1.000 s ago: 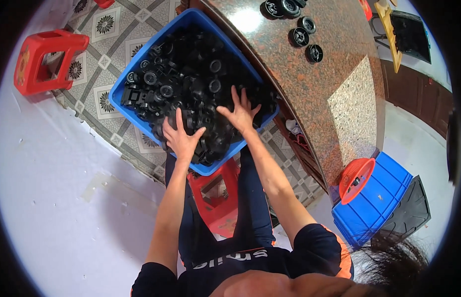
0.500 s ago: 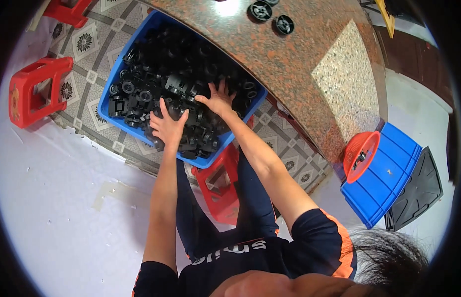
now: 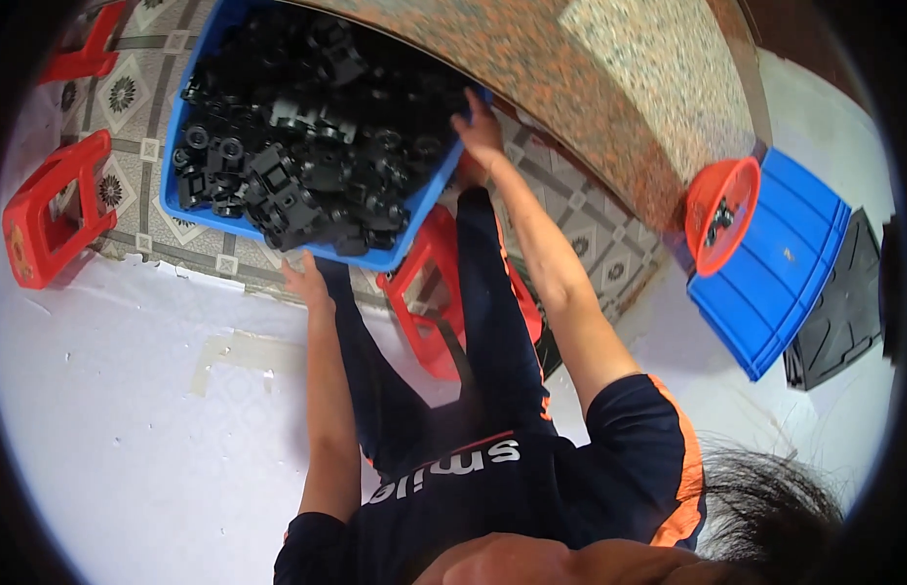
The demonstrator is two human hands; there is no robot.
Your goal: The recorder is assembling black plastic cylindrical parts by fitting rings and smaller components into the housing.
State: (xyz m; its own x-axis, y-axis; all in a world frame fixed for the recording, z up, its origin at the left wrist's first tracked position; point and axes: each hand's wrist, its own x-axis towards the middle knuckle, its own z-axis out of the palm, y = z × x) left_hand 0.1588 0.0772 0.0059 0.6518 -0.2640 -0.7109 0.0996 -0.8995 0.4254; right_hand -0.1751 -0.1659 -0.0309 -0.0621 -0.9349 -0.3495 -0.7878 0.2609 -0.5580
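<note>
A blue plastic bin stands at the upper left, heaped with black plastic parts that look like small wheeled chassis. My right hand is at the bin's right side, its fingers over the rim and its thumb toward the inside. Just below the bin's near edge is my left hand, fingers apart, close to or touching the wall; I cannot tell which. No part shows in either hand.
A speckled stone table runs along the bin's far right side. Red stools stand left, and another red stool sits between my legs. At right, an orange-red basket with small parts rests on a blue lid.
Both hands have left the black parts: the right went to the bin's right rim, the left below its near edge. The bin has shifted away from me, and the view has moved too.
</note>
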